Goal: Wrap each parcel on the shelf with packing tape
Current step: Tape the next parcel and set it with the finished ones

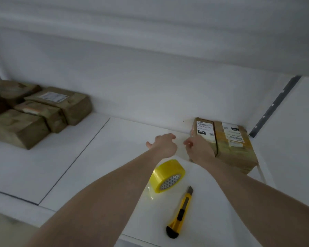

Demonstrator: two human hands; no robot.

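Nearest to you, the knife (180, 213) lay on the shelf (114, 157), blade end pointing away from you. Just beyond it stood the tape (167, 176), tipped on its edge, a loose clear strip trailing toward you. Neither hand touched either tool.

Beyond the tape, both arms reached forward. Your left hand (163, 144) hovered over bare shelf, fingers loosely spread and holding nothing. Your right hand (200, 149) was at the near left corner of the near parcel (204, 134); its fingers looked curled toward that corner, but blur prevented confirming a grip.

The near parcel lay directly ahead of the right hand and to the right of the left hand. Its long axis ran away from you, toward the back wall. The right hand was the nearer of the two. A second parcel (235, 147) lay against its right side, in the shelf's right corner.

Judged from this layout, the next move was to draw the near parcel toward the tape.

Far left, a stack (36, 111) of parcels sat well apart.
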